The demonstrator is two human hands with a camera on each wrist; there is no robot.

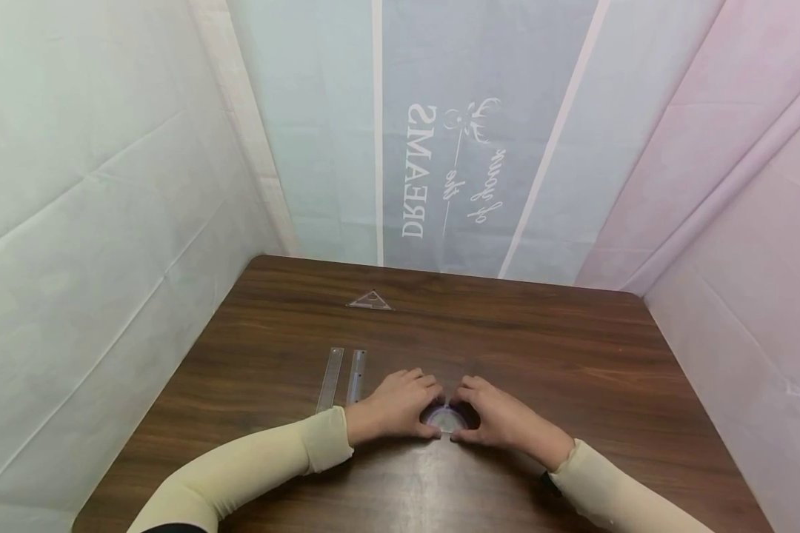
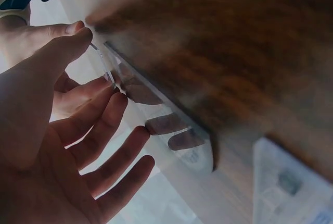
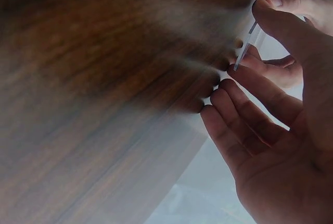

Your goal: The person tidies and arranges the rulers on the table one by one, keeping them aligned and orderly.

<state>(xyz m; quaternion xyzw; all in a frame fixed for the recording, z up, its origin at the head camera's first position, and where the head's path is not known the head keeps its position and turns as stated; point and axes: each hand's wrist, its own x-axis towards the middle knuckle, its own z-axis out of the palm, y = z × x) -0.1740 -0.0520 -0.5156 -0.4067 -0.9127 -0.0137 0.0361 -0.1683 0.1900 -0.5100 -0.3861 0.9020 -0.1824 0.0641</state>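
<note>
A clear half-round protractor (image 1: 447, 420) lies between the two hands near the front middle of the table. My left hand (image 1: 403, 405) grips its left side, thumb on the near edge and index finger on the far curve. From the other side my right hand (image 1: 503, 414) holds it the same way, the two thumbs almost meeting. Edge-on, the protractor (image 3: 248, 44) shows as a thin strip in the right wrist view. Just left of my left hand lies a clear ruler (image 1: 356, 376), and farther left a second ruler (image 1: 330, 379), its near end hidden by the sleeve.
A clear triangular set square (image 1: 371, 300) lies toward the back of the brown wooden table (image 1: 540, 340). Printed cloth (image 1: 467, 44) hangs behind the table, and pale cloth walls stand at both sides.
</note>
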